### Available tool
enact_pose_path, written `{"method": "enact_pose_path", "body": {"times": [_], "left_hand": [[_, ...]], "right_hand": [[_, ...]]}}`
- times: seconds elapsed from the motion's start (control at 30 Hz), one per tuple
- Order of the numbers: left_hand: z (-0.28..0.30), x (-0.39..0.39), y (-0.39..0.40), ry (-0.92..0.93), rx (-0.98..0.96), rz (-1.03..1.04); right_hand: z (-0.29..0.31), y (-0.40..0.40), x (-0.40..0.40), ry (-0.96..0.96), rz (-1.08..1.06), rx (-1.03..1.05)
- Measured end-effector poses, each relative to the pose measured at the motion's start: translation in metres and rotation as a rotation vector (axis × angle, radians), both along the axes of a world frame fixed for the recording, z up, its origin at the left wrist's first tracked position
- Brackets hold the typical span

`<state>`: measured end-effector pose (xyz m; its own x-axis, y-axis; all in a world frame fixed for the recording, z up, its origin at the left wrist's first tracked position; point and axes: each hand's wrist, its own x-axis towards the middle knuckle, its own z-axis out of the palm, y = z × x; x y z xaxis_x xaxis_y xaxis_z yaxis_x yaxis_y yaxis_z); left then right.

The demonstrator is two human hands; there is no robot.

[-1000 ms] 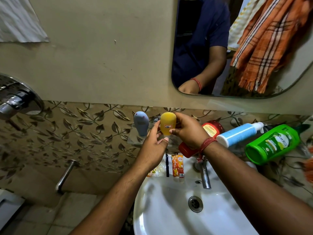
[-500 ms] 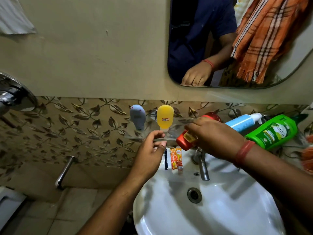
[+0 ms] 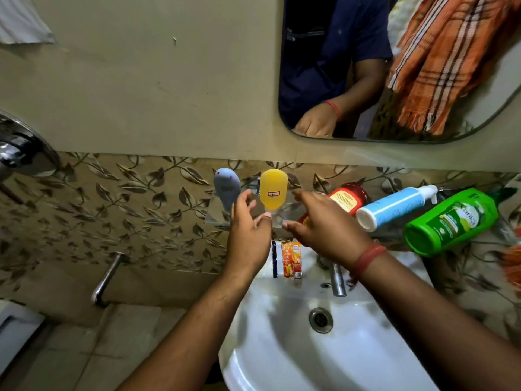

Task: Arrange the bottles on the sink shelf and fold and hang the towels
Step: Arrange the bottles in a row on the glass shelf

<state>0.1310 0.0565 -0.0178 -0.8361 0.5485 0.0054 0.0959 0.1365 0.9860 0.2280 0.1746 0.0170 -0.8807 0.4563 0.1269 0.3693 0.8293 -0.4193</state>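
1. So far, I judge the work only begun: the grey bottle (image 3: pixel 227 190) and the yellow bottle (image 3: pixel 273 192) stand on the glass shelf (image 3: pixel 214 218).
2. The red bottle (image 3: pixel 348 197), blue-white bottle (image 3: pixel 394 207) and green bottle (image 3: pixel 451 221) lie on their sides at the right; the orange towel (image 3: pixel 439 60) hangs unfolded.
3. My left hand (image 3: pixel 248 230) and right hand (image 3: pixel 327 227) hover beside the yellow bottle, each grip wide and holding nothing.

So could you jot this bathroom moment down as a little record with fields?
Standing on glass shelf: grey rounded bottle, yellow rounded bottle
Lying tipped over: red bottle, white-and-blue pump bottle, green bottle
Left hand: open, holding nothing
Right hand: open, over the red bottle
Below: white basin
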Motion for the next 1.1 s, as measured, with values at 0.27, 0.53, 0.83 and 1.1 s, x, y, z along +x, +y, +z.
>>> {"method": "enact_pose_path", "body": {"times": [0.27,0.53,0.83,1.1], "left_hand": [[0.002,-0.003,0.011,-0.016,-0.057,-0.136],[0.004,-0.003,0.010,-0.011,-0.057,-0.149],[-0.021,0.028,-0.002,0.071,-0.129,-0.208],[-0.011,0.022,0.022,0.037,-0.189,-0.334]], "right_hand": [[-0.013,0.010,-0.049,0.132,-0.113,-0.208],[-0.008,0.009,-0.035,0.125,-0.105,-0.180],[-0.054,-0.014,0.037,0.592,-0.601,-0.699],[-0.046,-0.023,0.017,0.768,-0.721,-0.966]]}}
